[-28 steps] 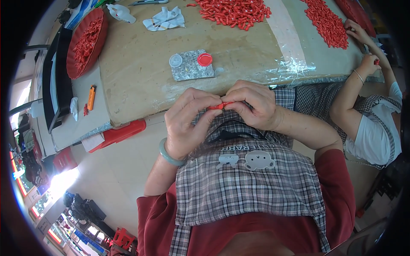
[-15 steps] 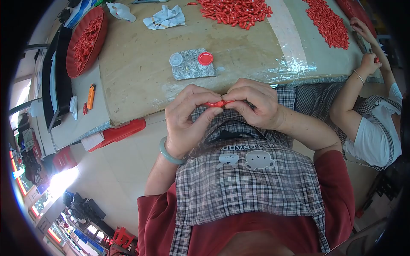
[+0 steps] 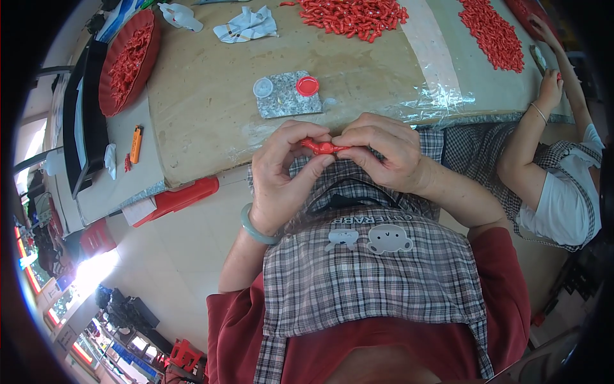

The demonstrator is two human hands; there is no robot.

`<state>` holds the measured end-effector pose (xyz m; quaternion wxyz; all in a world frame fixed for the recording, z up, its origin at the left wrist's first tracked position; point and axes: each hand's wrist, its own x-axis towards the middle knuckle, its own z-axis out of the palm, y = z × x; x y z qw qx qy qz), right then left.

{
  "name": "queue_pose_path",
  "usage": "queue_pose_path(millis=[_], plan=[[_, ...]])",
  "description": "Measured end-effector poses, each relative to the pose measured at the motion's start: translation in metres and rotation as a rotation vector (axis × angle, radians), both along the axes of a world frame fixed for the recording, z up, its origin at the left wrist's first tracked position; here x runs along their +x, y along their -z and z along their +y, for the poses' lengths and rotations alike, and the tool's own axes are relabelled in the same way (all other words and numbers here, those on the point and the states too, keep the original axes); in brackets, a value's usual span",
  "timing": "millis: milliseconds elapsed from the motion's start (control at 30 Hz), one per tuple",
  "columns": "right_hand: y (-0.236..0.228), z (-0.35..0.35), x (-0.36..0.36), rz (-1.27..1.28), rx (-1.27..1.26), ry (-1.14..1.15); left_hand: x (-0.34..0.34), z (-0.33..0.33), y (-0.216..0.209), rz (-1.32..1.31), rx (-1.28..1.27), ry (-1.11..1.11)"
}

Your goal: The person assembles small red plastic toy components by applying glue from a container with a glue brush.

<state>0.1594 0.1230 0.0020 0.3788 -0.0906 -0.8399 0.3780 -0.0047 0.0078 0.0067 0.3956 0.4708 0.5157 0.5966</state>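
Note:
Between my hands, close to the table's front edge, is a small glossy red piece (image 3: 325,147), slender with a knobbly left end; its exact kind is too small to tell. My left hand (image 3: 286,168), with a pale green bangle on the wrist, pinches its left part between thumb and fingers. At the thin right end, the thumb and forefinger of my right hand (image 3: 385,153) close on it. Just beyond lies a speckled grey stone slab (image 3: 288,105) carrying a translucent round cap (image 3: 263,88) and a red round cap (image 3: 307,86).
A heap of red pieces (image 3: 355,18) lies at the far side, another (image 3: 492,35) farther right. At left stand a red tray (image 3: 104,96) of similar pieces and an orange lighter (image 3: 136,144). Crumpled tissue (image 3: 246,27) lies beyond the slab. A co-worker's hand (image 3: 551,88) works at right.
The red piece has turned and shows more of its body between my fingers. My left fingers have spread a little around it. At right, the co-worker's hands have shifted slightly away.

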Motion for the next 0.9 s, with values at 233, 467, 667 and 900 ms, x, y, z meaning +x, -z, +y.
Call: queue_pose_path(millis=[233, 467, 667, 900], plan=[[0.000, -0.001, 0.000, -0.022, -0.032, 0.013, 0.001, 0.001, 0.001, -0.015, -0.013, -0.012], [0.000, 0.001, 0.000, 0.002, 0.009, 0.023, -0.001, -0.001, 0.002, -0.069, -0.062, 0.024], [0.000, 0.002, -0.001, 0.017, 0.020, 0.010, -0.004, -0.003, 0.001, -0.289, -0.166, 0.072], [-0.001, 0.005, -0.001, 0.033, 0.039, 0.001, -0.011, -0.003, 0.003, -0.556, -0.183, 0.172]])
